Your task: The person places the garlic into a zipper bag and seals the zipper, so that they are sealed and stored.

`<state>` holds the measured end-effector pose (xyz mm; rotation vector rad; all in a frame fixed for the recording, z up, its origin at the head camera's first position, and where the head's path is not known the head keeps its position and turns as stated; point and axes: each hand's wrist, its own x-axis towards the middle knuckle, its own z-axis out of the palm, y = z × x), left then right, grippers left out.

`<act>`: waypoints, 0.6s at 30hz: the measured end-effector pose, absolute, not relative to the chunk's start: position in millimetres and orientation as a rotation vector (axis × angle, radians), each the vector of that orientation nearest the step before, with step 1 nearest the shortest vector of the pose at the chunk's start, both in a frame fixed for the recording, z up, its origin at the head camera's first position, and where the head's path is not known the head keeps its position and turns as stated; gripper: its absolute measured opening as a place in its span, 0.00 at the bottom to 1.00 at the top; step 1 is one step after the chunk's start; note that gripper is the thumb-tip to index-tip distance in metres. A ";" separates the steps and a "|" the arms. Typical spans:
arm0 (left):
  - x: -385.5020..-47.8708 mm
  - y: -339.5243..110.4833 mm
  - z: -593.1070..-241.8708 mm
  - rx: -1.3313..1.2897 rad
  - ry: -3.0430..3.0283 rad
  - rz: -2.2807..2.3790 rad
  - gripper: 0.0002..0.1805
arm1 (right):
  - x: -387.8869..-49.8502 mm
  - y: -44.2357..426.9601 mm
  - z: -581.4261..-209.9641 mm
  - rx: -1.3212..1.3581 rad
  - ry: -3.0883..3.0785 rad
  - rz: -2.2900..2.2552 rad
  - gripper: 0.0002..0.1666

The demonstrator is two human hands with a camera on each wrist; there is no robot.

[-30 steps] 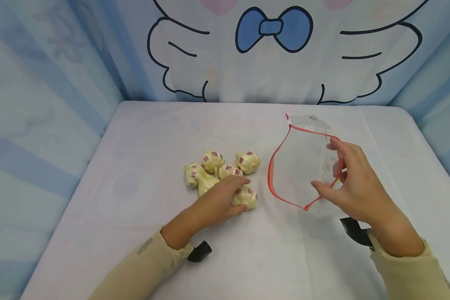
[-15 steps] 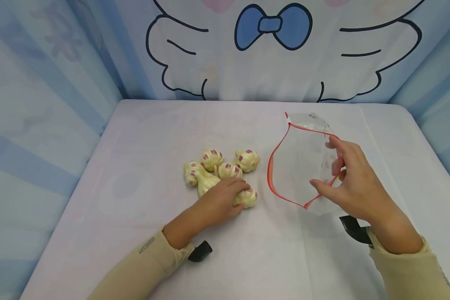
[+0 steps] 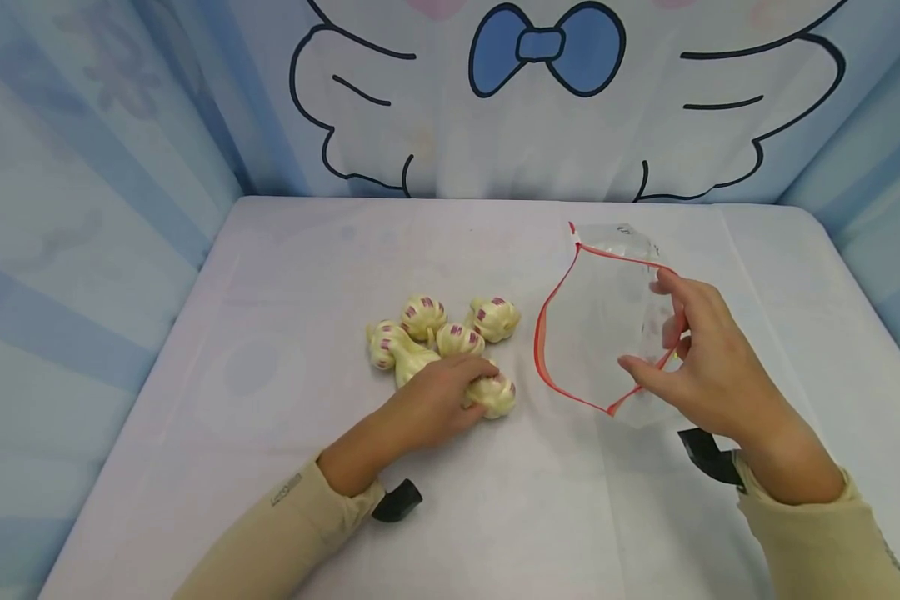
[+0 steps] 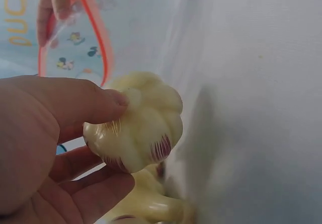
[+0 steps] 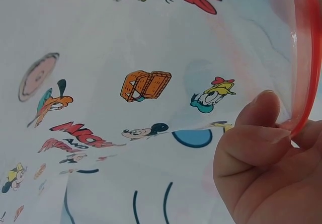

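Observation:
My left hand [image 3: 435, 404] grips a cream garlic bulb [image 3: 499, 397] with purple streaks, at the near right of a cluster. Its thumb presses one side of the garlic bulb [image 4: 148, 118] in the left wrist view, with fingers around the other. Further right, my right hand [image 3: 712, 367] holds a clear plastic zip bag by its red rim [image 3: 542, 354]. The bag's mouth is spread and faces the bulbs. Cartoon prints, including a brown basket print [image 5: 146, 85], show on the bag in the right wrist view. Some right-hand fingers are partly hidden at the rim.
Several more garlic bulbs [image 3: 423, 317] lie close together beyond and left of my left hand. One has a long pale neck [image 3: 412, 360]. The white-covered table [image 3: 307, 275] ends at a patterned curtain [image 3: 540, 150] at the back.
My left fingers have drawn in around the near garlic bulb, which was loosely straddled a second ago. The right hand and bag have stayed nearly still.

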<state>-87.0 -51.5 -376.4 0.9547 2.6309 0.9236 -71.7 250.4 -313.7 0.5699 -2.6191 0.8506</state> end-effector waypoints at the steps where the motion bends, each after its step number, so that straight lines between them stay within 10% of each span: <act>1: -87.3 -52.3 -374.9 0.969 2.626 0.945 0.21 | -71.8 250.4 -313.5 0.570 -2.620 0.851 0.56; 18: -96.1 -51.8 -347.8 1.104 2.556 1.266 0.24 | -73.8 249.4 -312.1 0.577 -2.669 0.914 0.56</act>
